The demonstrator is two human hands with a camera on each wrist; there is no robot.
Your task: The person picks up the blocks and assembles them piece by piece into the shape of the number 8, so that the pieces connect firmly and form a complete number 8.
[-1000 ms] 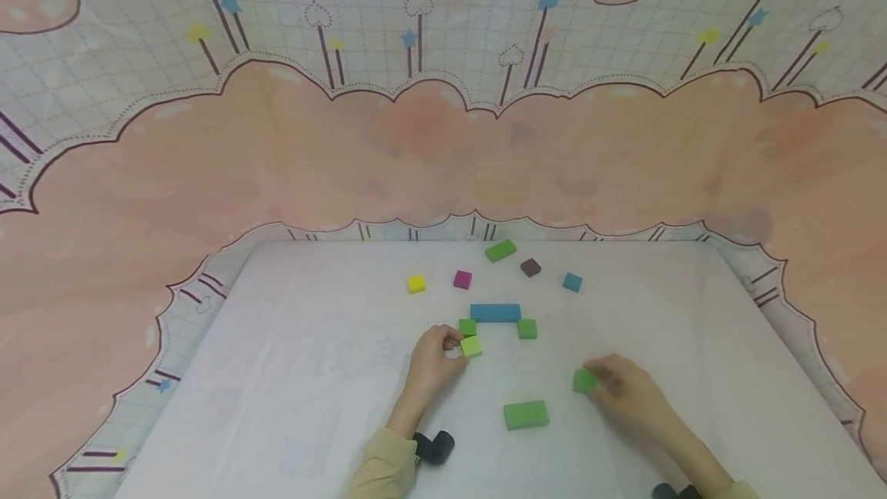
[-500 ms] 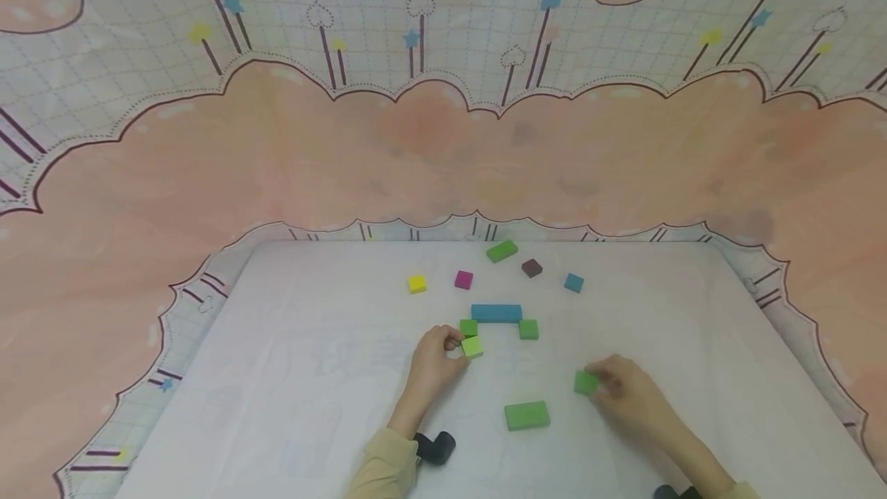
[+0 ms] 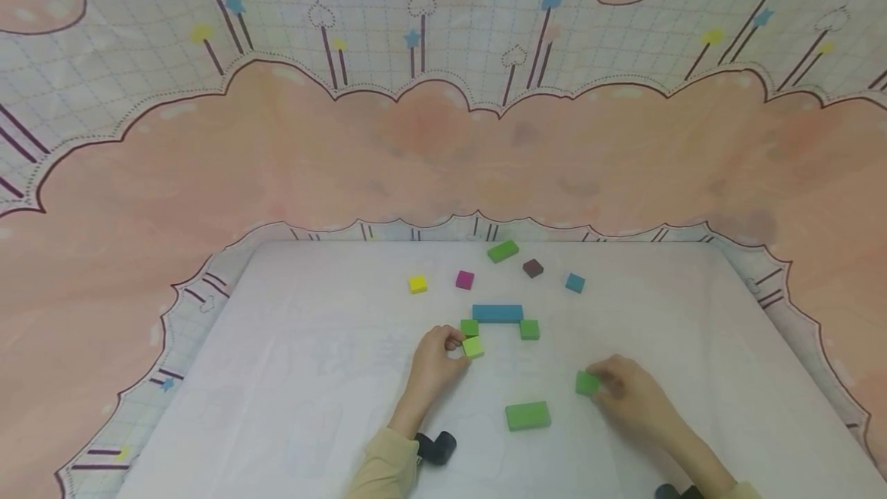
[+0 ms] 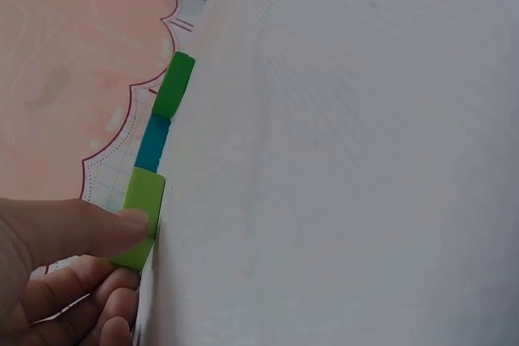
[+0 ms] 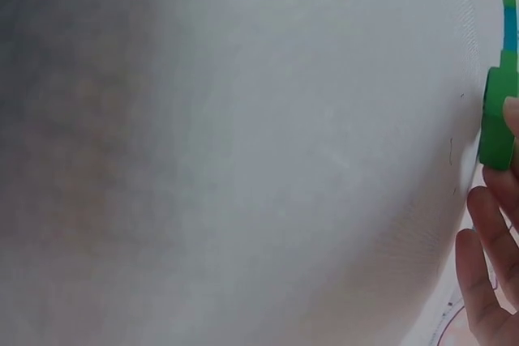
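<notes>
My left hand [image 3: 436, 364] pinches a light green block [image 3: 473, 347] between thumb and fingers. That block sits right at the near side of a green block [image 3: 469, 327], which stands by the left end of a long blue block [image 3: 497, 314]. Another green block [image 3: 530, 329] is at the blue block's right end. Off to the right, my right hand [image 3: 634, 395] holds a green block [image 3: 587, 383] at its fingertips. In the left wrist view, the thumb lies on the light green block [image 4: 143, 204]. The right wrist view shows the held green block [image 5: 498, 119] at its edge.
A green rectangular block [image 3: 528, 416] lies between the hands, nearer the body. Farther back are a yellow block [image 3: 417, 284], a magenta block [image 3: 465, 279], a brown block [image 3: 533, 268], a blue block [image 3: 575, 282] and a green block [image 3: 503, 251] near the white table's [image 3: 312, 291] far edge.
</notes>
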